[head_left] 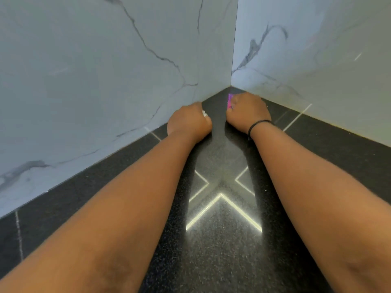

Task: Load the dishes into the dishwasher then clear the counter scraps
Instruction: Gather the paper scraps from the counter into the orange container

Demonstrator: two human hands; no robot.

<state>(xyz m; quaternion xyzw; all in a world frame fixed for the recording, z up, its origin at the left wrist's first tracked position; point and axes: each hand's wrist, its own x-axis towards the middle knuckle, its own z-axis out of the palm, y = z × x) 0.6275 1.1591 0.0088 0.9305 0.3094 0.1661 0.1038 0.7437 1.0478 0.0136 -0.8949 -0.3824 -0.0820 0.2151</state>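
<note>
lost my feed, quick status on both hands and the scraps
Left hand curled round a small white scrap. Right hand gripping a pink scrap. Both in the black counter corner, nothing in the way.

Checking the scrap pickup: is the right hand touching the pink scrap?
Touching. The head view shows the right hand with fingers curled round the pink scrap on the counter.

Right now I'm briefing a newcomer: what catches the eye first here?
Two bare forearms reach into the corner where black counter meets marble walls. The right hand grips something pink; the left hand pinches a small white scrap. A black band circles the right wrist.
</note>
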